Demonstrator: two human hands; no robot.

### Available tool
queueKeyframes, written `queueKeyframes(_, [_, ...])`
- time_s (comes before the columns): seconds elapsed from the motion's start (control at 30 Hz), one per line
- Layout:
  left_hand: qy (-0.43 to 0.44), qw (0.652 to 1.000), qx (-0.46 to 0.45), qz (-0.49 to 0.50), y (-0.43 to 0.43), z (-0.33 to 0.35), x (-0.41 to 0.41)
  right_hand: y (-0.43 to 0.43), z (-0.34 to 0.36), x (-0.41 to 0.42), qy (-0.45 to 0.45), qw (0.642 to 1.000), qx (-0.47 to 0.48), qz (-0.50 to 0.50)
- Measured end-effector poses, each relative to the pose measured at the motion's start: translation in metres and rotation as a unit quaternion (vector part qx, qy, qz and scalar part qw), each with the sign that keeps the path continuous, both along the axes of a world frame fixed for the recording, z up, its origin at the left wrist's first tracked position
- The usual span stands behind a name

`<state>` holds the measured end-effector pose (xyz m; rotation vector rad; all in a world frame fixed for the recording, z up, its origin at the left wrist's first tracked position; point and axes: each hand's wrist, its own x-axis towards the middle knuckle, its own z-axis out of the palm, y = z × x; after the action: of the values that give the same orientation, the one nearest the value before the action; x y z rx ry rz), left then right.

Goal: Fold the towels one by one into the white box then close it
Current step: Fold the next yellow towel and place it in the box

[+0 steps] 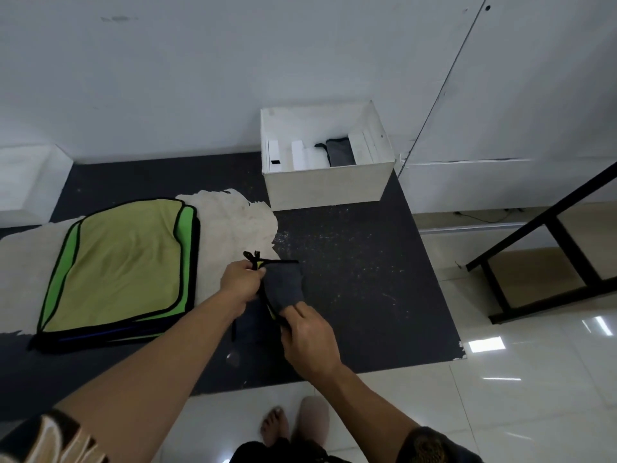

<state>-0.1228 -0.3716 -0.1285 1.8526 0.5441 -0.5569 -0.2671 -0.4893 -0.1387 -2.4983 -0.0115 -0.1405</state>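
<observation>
Pinching a grey towel (283, 285) mid-frame, fingers of left hand (241, 282) and right hand (309, 339) are mid-fold; one folded towel (339, 152) sits in the open white box (327, 185) above; green stack (123, 262) waits left.

White wall (200, 61) behind the dark, speckled table (350, 262) — glossy pale floor tiles (534, 396), black metal frame (541, 218) beyond its right edge.

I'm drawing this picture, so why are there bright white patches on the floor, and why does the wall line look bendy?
Head view: the patches are light glaring off the shiny floor tiles; the wide-angle lens curves the wall seam; the grey towel in the left hand and right hand looks slightly soft.
</observation>
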Motion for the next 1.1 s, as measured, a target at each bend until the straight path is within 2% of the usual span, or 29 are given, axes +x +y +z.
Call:
queueKeyframes(0.13, [-0.023, 0.999, 0.012, 0.026, 0.022, -0.003, 0.001, 0.017, -0.002, 0.005, 0.012, 0.999, -0.013, 0.038])
queueKeyframes(0.37, [-0.029, 0.999, 0.036, -0.01, 0.038, -0.012, 0.0, 0.04, -0.001, 0.015, 0.028, 0.995, -0.059, 0.073])
queueKeyframes(0.57, [0.016, 0.992, 0.051, -0.111, 0.049, -0.014, -0.011, 0.044, -0.007, 0.014, 0.094, 0.985, -0.098, 0.102])
queueKeyframes(0.67, [-0.022, 0.985, 0.077, -0.151, 0.052, -0.013, -0.011, 0.041, -0.007, 0.015, 0.112, 0.983, -0.104, 0.101])
queueKeyframes(0.9, [-0.096, 0.981, 0.081, -0.146, 0.059, -0.01, -0.011, 0.048, 0.001, 0.02, 0.062, 0.983, -0.126, 0.117])
queueKeyframes(1.1, [-0.119, 0.974, 0.089, -0.17, 0.07, -0.014, -0.016, 0.056, 0.005, 0.015, 0.161, 0.957, -0.18, 0.159])
